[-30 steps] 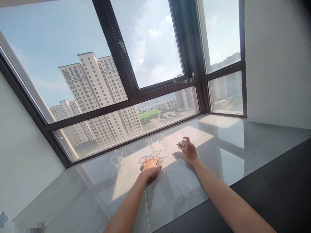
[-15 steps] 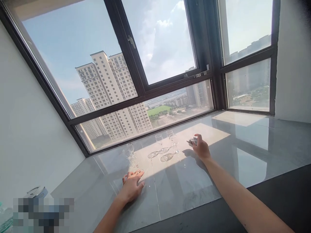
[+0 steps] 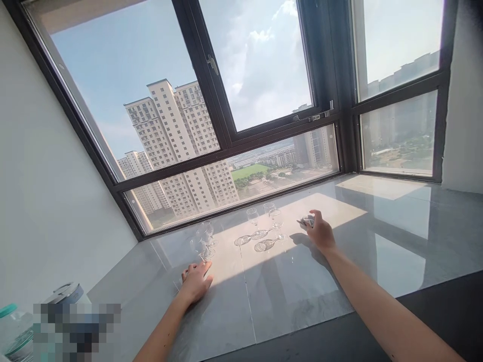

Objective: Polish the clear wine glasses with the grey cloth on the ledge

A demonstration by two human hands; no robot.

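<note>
At the near left stands a jar (image 3: 11,327). Farther in, the left hand (image 3: 196,282) lies flat on the ledge (image 3: 294,301), fingers loosely spread and holding nothing, just short of two glasses (image 3: 204,241). Toward the ledge's window (image 3: 226,151) edge, the right hand (image 3: 321,234) pinches a crumpled cloth (image 3: 306,221) beside a second pair of glasses (image 3: 275,219). All four stand upright, none lifted.

On the ledge (image 3: 377,251), 2 left glasses (image 3: 204,242) and 2 right glasses (image 3: 264,218) stood before the window (image 3: 226,151). The left hand (image 3: 196,282) lay flat just before the left glasses; the right hand (image 3: 321,233), around a cloth (image 3: 306,221), rested right of the right glasses.
</note>
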